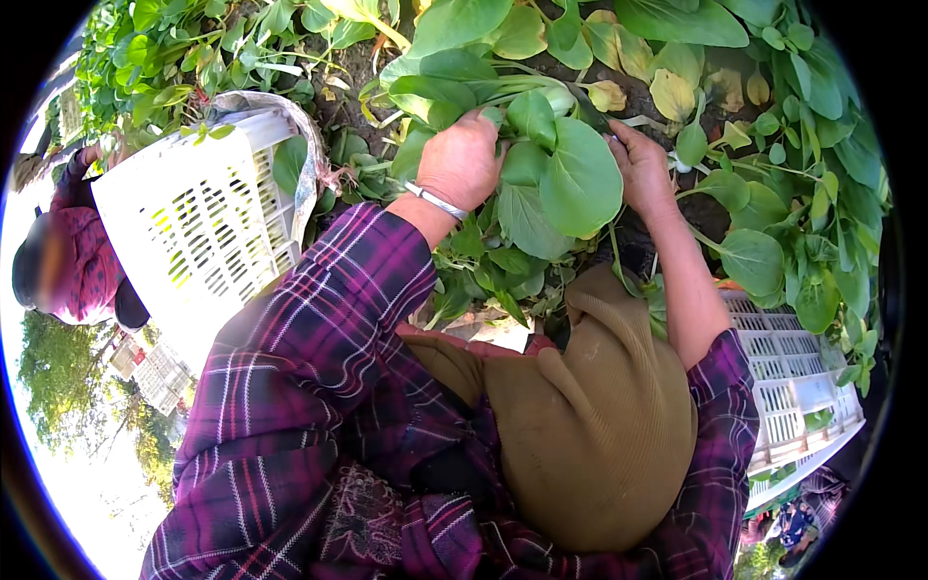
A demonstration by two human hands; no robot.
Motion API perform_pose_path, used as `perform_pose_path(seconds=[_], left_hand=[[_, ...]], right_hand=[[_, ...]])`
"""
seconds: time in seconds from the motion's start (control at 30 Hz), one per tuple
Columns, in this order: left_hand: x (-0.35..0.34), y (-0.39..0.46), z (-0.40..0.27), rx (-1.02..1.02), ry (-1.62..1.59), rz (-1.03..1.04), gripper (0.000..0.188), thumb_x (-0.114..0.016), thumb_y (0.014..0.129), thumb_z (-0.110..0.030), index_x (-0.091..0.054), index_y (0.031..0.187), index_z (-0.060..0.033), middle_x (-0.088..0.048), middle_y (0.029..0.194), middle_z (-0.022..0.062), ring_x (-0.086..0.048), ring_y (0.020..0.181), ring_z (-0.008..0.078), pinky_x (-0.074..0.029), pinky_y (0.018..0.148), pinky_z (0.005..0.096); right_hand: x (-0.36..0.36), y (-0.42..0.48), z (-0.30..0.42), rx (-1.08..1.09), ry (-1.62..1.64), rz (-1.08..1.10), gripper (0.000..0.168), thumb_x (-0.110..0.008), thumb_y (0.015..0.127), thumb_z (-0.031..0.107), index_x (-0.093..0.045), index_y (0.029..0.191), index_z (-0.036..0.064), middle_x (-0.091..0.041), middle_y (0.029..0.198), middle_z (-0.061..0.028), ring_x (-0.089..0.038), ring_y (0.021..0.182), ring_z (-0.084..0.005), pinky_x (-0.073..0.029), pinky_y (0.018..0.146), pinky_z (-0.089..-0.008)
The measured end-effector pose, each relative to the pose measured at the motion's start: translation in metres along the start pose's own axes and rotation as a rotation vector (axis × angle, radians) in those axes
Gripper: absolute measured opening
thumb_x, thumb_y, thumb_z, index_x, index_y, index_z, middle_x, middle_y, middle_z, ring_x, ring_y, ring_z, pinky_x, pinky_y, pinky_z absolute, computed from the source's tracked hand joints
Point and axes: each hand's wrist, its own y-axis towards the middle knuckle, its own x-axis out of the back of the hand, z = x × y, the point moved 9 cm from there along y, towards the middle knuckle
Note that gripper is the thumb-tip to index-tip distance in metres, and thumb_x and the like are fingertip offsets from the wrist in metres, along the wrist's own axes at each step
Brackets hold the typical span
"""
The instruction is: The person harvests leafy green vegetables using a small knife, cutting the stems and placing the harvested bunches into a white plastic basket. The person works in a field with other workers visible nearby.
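My left hand [462, 161], with a silver bangle at the wrist, is closed around the leaf stalks of a leafy green plant [536, 98] that looks like bok choy. Its pale stem base points right, and broad leaves hang over the space between my hands. My right hand [639, 165] grips a knife, its handle mostly hidden by my fingers. The dark knife blade [589, 109] extends up and left, against or very close to the stem base; actual contact is unclear. Yellowed leaves [673, 94] lie on the soil just beyond my right hand.
At left stands a white slatted plastic crate [210, 196] with a cloth strip over its rim. More white crates [786, 362] stand at right. Another person [87, 254] is beyond the left crate. Leafy plants [797, 210] crowd the right side. My bent knee [594, 420] is below my hands.
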Motion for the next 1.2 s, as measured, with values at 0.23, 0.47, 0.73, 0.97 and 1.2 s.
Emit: perform_pose_path(seconds=[0.23,0.47,0.73,0.97,1.2], left_hand=[[-0.011,-0.006,0.006,-0.032,0.061,0.025,0.031,-0.055,0.069,-0.011,-0.051,0.100,-0.0084,-0.053,0.079,0.0158,-0.054,0.070,0.0316,-0.045,0.060,0.0388],[-0.014,-0.012,0.006,-0.021,0.090,0.050,0.028,-0.056,0.069,-0.010,-0.053,0.097,-0.0082,-0.053,0.076,0.0145,-0.053,0.067,0.0313,-0.045,0.059,0.0384],[0.034,-0.045,0.016,-0.082,-0.195,-0.108,0.026,-0.053,0.068,-0.002,-0.053,0.094,-0.0064,-0.056,0.080,0.0146,-0.056,0.069,0.0308,-0.047,0.059,0.0348],[0.074,-0.072,-0.016,-0.243,-0.367,-0.236,0.038,-0.057,0.062,0.006,-0.051,0.097,-0.0070,-0.056,0.090,0.0121,-0.056,0.079,0.0282,-0.048,0.066,0.0313],[0.053,-0.074,-0.042,0.192,-0.751,0.335,0.056,-0.056,0.067,0.005,-0.035,0.118,-0.0059,-0.054,0.100,0.0122,-0.056,0.071,0.0092,-0.044,0.060,0.0210]], right_hand=[[-0.023,0.003,-0.029,-0.194,0.302,0.149,0.020,-0.051,0.079,0.015,-0.055,0.091,0.000,-0.057,0.068,-0.0082,-0.052,0.060,-0.0132,-0.042,0.060,-0.0263],[-0.041,-0.006,-0.032,-0.338,0.501,0.234,0.018,-0.050,0.080,0.014,-0.055,0.092,0.001,-0.053,0.064,-0.0017,-0.046,0.060,-0.0085,-0.040,0.059,-0.0229],[-0.044,-0.047,-0.025,-0.469,0.512,0.378,0.016,-0.050,0.081,0.015,-0.054,0.090,0.002,-0.053,0.065,0.0000,-0.045,0.051,-0.0071,-0.038,0.048,-0.0193],[-0.011,-0.039,0.034,-0.367,1.091,0.252,0.041,-0.065,0.070,0.027,-0.046,0.099,0.005,-0.053,0.085,0.0006,-0.049,0.063,-0.0056,-0.039,0.050,-0.0164],[-0.017,-0.063,0.032,-0.476,0.997,0.355,0.048,-0.068,0.063,0.023,-0.046,0.101,0.005,-0.052,0.075,0.0012,-0.046,0.058,-0.0044,-0.038,0.049,-0.0164]])
